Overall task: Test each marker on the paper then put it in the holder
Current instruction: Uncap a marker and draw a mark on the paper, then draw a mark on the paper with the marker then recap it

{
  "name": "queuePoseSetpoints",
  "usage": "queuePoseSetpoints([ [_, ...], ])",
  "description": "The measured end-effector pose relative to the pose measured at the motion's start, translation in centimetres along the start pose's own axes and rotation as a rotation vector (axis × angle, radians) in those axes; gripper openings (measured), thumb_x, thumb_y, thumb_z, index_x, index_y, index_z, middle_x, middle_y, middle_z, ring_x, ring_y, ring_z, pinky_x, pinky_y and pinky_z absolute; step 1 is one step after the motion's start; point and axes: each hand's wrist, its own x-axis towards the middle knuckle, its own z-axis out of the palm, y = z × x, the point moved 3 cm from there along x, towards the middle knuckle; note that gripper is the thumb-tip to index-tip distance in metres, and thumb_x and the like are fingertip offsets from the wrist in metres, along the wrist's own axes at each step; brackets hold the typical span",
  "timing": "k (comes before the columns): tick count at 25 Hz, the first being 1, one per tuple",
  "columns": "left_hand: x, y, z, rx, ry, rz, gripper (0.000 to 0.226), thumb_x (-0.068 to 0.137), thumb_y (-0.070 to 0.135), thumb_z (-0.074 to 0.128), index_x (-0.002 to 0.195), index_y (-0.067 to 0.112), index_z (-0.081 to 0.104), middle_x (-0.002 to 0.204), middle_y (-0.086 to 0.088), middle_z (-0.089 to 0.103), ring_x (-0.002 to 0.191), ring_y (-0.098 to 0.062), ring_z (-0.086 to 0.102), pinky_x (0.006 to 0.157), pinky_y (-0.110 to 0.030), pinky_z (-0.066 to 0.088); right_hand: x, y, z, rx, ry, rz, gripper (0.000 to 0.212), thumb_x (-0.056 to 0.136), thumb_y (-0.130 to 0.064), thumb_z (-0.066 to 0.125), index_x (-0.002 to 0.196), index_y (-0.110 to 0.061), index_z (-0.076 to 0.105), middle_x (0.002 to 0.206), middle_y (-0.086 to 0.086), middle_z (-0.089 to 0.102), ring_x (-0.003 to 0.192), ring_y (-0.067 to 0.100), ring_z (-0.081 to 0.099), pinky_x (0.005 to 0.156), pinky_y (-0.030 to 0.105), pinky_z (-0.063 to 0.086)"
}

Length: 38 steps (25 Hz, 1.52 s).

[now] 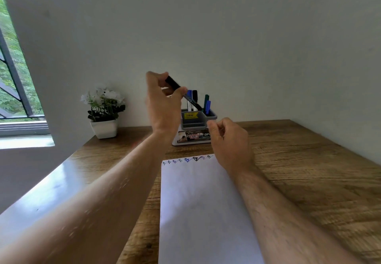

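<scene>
Late stage: row of test scribbles across top of paper (206, 202); several markers already upright in holder (199, 119). Left hand (162, 107) fingers gripping black marker (175, 84), tip lowered toward holder; right hand (228, 140) loosely curled, holding nothing.

Wooden desk (309, 171) against plain white wall (226, 26); barred window (12, 74) at 9 o'clock, daylight, potted white flowers (104, 111) at 10.

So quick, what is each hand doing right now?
Left hand: holding a black marker, tip angled down into the holder.
Right hand: fingers loosely curled, holding nothing visible.
</scene>
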Motion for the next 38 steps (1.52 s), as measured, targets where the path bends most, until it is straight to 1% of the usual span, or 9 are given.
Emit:
queuePoseSetpoints([
  [4,1.0,-0.1,3.1,0.122,-0.122,0.109,0.039,0.081,0.008,0.078,0.103,0.018,0.047,0.111,-0.001,0.065,0.087,-0.007,0.067,0.065,-0.007,0.05,0.2,0.2,0.0,-0.04,-0.002,-0.011,0.031,0.099,-0.047,0.048,0.078,-0.025,0.052,0.069,-0.009,0.054,0.061,0.006,0.053,0.051,0.019,0.036],
  [9,1.9,-2.4,5.8,0.318,-0.31,0.084,0.037,0.083,0.005,0.074,0.111,0.018,0.053,0.104,-0.001,0.063,0.083,-0.012,0.066,0.072,-0.026,0.058,0.1,0.0,-0.3,-0.078,0.017,-0.015,0.032,0.099,-0.044,0.049,0.072,-0.027,0.045,0.065,-0.009,0.051,0.056,0.004,0.048,0.047,0.02,0.027],
  [14,1.6,-4.7,7.6,0.535,-0.475,0.028,0.045,0.079,0.008,0.077,0.116,0.023,0.058,0.097,0.0,0.059,0.083,-0.016,0.061,0.065,-0.021,0.048,0.0,0.1,-0.3,-0.11,0.015,0.019,0.031,0.098,-0.044,0.049,0.074,-0.024,0.048,0.068,-0.007,0.055,0.057,0.0,0.047,0.046,0.019,0.024],
  [19,1.0,-5.3,8.2,0.702,-0.543,0.027,0.06,0.083,0.014,0.076,0.139,0.023,0.054,0.127,-0.009,0.06,0.113,-0.023,0.059,0.097,-0.034,0.049,0.1,0.3,-0.2,-0.099,0.002,0.026,0.032,0.097,-0.045,0.05,0.075,-0.022,0.051,0.069,-0.006,0.056,0.059,0.007,0.051,0.047,0.025,0.029],
  [21,0.9,-5.0,7.8,0.704,-0.542,-0.01,0.065,0.085,0.013,0.074,0.144,0.021,0.048,0.131,-0.01,0.061,0.116,-0.023,0.059,0.098,-0.034,0.048,0.1,0.3,-0.1,-0.091,-0.008,0.025,0.032,0.097,-0.045,0.05,0.076,-0.021,0.052,0.069,-0.006,0.056,0.06,0.009,0.053,0.049,0.025,0.031],
  [26,0.6,-3.1,4.9,0.618,-0.344,-0.135,0.025,0.092,0.004,0.061,0.109,0.02,0.071,0.108,-0.003,0.071,0.093,-0.014,0.067,0.08,-0.028,0.057,0.1,0.3,-0.1,-0.087,-0.04,0.014,0.032,0.098,-0.045,0.05,0.075,-0.023,0.051,0.069,-0.006,0.055,0.061,0.009,0.054,0.05,0.026,0.035],
  [30,1.9,-1.1,0.7,0.701,-0.32,-0.237,0.009,0.084,0.013,0.076,0.082,0.021,0.07,0.092,0.0,0.072,0.075,-0.006,0.065,0.06,-0.018,0.05,0.0,0.2,0.0,-0.066,-0.077,-0.007,0.032,0.099,-0.044,0.05,0.077,-0.021,0.054,0.068,-0.004,0.057,0.061,0.009,0.056,0.052,0.027,0.047],
  [34,4.0,-1.0,-5.5,0.971,-0.394,-0.503,0.033,0.07,0.022,0.088,0.093,0.005,0.072,0.089,-0.011,0.075,0.084,-0.025,0.073,0.081,-0.039,0.06,-0.1,0.0,-0.1,-0.088,-0.068,-0.019,0.036,0.098,-0.047,0.049,0.071,-0.023,0.052,0.063,-0.005,0.056,0.056,0.01,0.055,0.046,0.026,0.039],
  [38,2.8,-2.1,-8.1,1.22,-0.517,-0.554,0.036,0.066,0.03,0.09,0.084,0.007,0.07,0.075,-0.006,0.074,0.072,-0.021,0.073,0.073,-0.035,0.061,-0.2,-0.1,0.0,-0.118,-0.067,-0.041,0.038,0.098,-0.048,0.049,0.07,-0.022,0.055,0.061,-0.005,0.057,0.054,0.01,0.055,0.045,0.024,0.037],
])
